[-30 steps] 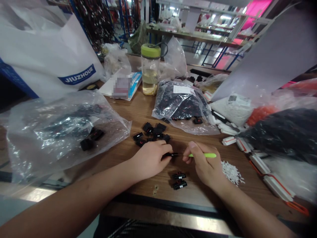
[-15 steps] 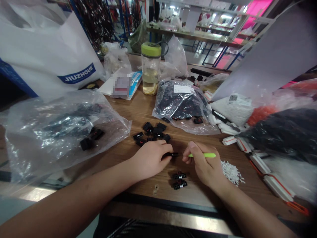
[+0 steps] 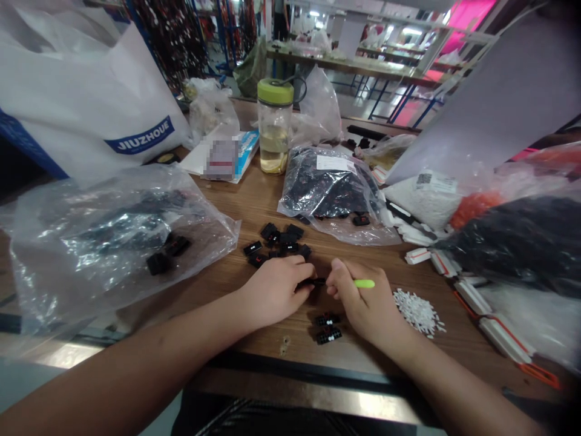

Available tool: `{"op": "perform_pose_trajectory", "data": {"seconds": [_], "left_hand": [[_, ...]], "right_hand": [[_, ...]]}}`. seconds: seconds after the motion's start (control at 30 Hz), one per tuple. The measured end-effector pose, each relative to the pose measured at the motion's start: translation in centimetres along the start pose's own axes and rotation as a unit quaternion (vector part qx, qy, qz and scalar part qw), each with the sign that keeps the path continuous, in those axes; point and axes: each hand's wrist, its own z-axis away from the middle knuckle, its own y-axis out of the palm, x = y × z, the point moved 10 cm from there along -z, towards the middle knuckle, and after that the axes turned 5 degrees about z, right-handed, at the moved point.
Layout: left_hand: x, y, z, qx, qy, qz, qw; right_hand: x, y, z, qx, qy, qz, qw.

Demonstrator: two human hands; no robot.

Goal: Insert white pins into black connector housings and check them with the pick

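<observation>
My left hand point(image 3: 279, 287) is closed on a black connector point(image 3: 319, 281), most of it hidden by the fingers. Close beside it on the right, my right hand point(image 3: 363, 297) pinches a thin tool with a bright green handle point(image 3: 364, 283); its tip is hidden between the hands. Two black connectors point(image 3: 328, 335) with small white pieces in them lie just below the hands. Beyond my left hand is a loose group of several black connectors point(image 3: 289, 247). A pile of small white pieces point(image 3: 418, 312) lies to the right of my right hand.
A clear bag of black parts point(image 3: 333, 181) and a green-lidded bottle point(image 3: 275, 127) stand behind the hands. Another clear bag point(image 3: 113, 242) covers the left side. White clips with orange edges point(image 3: 506, 336) and more bags line the right. The table's front edge point(image 3: 318, 378) runs below.
My right hand has moved left with the green-handled tool, closing the gap to my left hand. Less of the handle shows. My left hand has stayed nearly still.
</observation>
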Motion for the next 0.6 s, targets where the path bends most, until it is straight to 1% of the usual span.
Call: {"op": "perform_pose_trajectory", "data": {"seconds": [0.07,0.13,0.2,0.33,0.4,0.47,0.5,0.57,0.6], "left_hand": [[0.0,0.0,0.1,-0.003,-0.001,-0.027,1.0],[0.0,-0.2,0.2,-0.002,-0.005,-0.066,0.998],[0.2,-0.8,0.3,-0.007,-0.012,-0.101,0.995],[0.7,-2.7,0.7,-0.023,-0.043,-0.163,0.985],[0.1,-3.6,0.9,-0.047,-0.04,-0.174,0.983],[-1.3,-3.8,1.2,-0.068,0.001,-0.13,0.989],[-2.2,-3.5,1.4,-0.063,0.033,-0.089,0.994],[-3.9,-2.0,1.6,-0.017,0.099,-0.003,0.995],[-4.5,-1.1,1.8,0.013,0.119,0.026,0.992]], "right_hand": [[0.7,0.1,0.2,0.005,-0.029,0.011,1.0],[0.5,-0.2,0.4,-0.003,-0.034,-0.017,0.999],[-0.2,-0.8,0.4,-0.025,-0.021,-0.056,0.998],[-2.2,-2.4,0.4,-0.088,0.024,-0.118,0.989],[-2.5,-3.0,0.3,-0.11,0.029,-0.13,0.985],[-2.4,-3.4,0.3,-0.126,0.02,-0.129,0.983],[-2.3,-3.6,0.3,-0.132,0.014,-0.127,0.983],[-2.0,-3.9,0.4,-0.141,0.004,-0.121,0.983],[-1.9,-3.9,0.4,-0.143,-0.003,-0.117,0.983]]}}
